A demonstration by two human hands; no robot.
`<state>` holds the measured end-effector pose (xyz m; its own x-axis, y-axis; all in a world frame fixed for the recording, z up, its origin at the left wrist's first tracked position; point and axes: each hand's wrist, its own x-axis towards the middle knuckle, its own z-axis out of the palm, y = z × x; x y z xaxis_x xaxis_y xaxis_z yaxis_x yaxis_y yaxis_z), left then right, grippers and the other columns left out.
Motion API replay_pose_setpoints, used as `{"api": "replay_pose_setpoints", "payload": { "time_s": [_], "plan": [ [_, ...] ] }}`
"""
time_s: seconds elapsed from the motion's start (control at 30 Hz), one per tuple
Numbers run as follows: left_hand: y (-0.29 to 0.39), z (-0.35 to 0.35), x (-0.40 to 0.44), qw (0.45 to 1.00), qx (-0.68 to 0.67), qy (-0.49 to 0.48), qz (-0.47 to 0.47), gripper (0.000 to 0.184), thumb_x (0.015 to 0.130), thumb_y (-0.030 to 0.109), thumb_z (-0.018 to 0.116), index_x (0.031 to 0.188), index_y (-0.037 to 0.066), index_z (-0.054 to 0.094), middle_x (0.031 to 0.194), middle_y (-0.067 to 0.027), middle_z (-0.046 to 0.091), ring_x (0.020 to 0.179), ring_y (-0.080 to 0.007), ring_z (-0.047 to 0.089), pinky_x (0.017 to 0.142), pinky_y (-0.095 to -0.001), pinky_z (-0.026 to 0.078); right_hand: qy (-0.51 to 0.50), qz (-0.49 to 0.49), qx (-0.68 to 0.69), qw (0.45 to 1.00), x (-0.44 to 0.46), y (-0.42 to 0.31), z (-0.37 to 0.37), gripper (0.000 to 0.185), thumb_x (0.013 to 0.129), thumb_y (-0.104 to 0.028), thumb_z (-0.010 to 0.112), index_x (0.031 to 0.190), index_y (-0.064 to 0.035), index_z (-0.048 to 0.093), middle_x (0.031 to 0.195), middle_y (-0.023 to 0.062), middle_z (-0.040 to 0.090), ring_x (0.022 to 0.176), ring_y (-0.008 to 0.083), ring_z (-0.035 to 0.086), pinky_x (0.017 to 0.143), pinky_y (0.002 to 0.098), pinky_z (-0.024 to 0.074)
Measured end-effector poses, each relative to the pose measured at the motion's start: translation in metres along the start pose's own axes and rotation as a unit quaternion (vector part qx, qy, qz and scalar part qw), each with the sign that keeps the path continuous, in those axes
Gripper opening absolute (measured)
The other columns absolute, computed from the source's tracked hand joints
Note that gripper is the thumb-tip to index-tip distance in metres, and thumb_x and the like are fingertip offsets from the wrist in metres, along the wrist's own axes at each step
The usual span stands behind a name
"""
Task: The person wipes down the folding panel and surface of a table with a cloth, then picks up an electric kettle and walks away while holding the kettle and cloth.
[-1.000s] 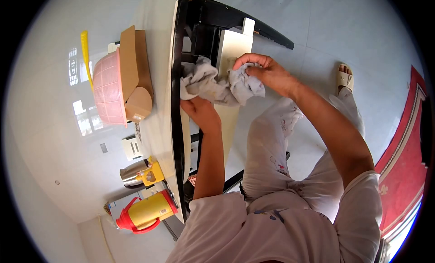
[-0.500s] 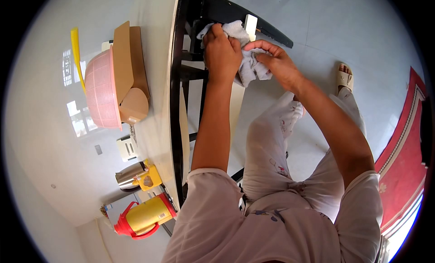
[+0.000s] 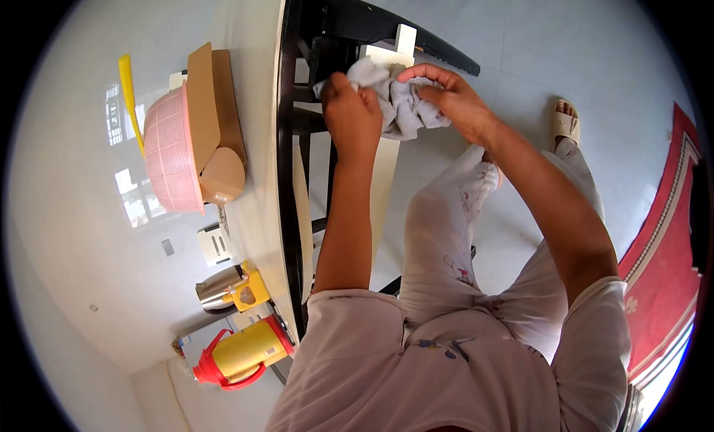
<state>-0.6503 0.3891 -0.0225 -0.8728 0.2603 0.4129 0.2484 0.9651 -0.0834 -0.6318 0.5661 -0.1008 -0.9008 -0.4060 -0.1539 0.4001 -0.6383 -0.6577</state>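
A crumpled grey-white cloth (image 3: 409, 108) is stretched between my two hands in front of a black chair. My left hand (image 3: 352, 114) is closed on the cloth's left end, close to the chair's dark frame (image 3: 349, 23). On the other side, my right hand (image 3: 457, 101) pinches the cloth between thumb and fingers. Part of the cloth hides the cream-coloured chair seat (image 3: 384, 175) beneath it. A small cream block (image 3: 405, 39) sticks up just past the cloth.
The table (image 3: 260, 134) along my left bears a pink basket (image 3: 167, 153), a cardboard box (image 3: 227, 97), a steel kettle (image 3: 216, 289) and a yellow-and-red thermos (image 3: 245, 352). My slippered foot (image 3: 565, 123) stands on the tiled floor; a red rug (image 3: 666, 283) lies at right.
My left hand has drawn back toward me and slightly left with its end of the cloth, uncovering more of the cream part at the chair. My right hand has barely moved.
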Motion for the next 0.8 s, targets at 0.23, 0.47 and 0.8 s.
{"api": "replay_pose_setpoints", "payload": {
  "time_s": [0.23,0.47,0.8],
  "plan": [
    [-0.015,-0.050,-0.115,0.938,-0.286,0.046,-0.193,0.032,0.097,0.011,0.050,0.125,-0.005,0.049,0.113,-0.0193,0.059,0.104,-0.0305,0.060,0.093,-0.0402,0.048,-0.140,0.005,-0.077,0.987,-0.005,0.007,0.006,0.032,0.094,0.000,0.053,0.115,-0.0155,0.072,0.108,-0.0047,0.067,0.090,0.0042,0.060,0.080,0.0214,0.0492],
    [0.008,-0.069,-0.098,0.719,-0.356,0.293,-0.520,0.024,0.105,0.021,0.049,0.115,-0.001,0.050,0.108,-0.0086,0.053,0.101,-0.0151,0.052,0.090,-0.0310,0.045,-0.243,-0.046,-0.076,0.966,-0.018,0.014,0.030,0.047,0.095,0.000,0.052,0.139,-0.0161,0.060,0.138,-0.0026,0.059,0.113,0.0078,0.055,0.099,0.0260,0.0441],
    [-0.046,-0.030,-0.036,0.990,-0.056,0.100,-0.083,0.037,0.095,0.017,0.057,0.127,-0.001,0.057,0.115,-0.0227,0.067,0.106,-0.0385,0.065,0.090,-0.0405,0.052,-0.202,-0.041,-0.071,0.976,-0.006,0.018,0.035,0.051,0.094,0.002,0.050,0.141,-0.0149,0.060,0.142,-0.0040,0.057,0.114,0.0049,0.052,0.103,0.0249,0.0404]
  ]
}}
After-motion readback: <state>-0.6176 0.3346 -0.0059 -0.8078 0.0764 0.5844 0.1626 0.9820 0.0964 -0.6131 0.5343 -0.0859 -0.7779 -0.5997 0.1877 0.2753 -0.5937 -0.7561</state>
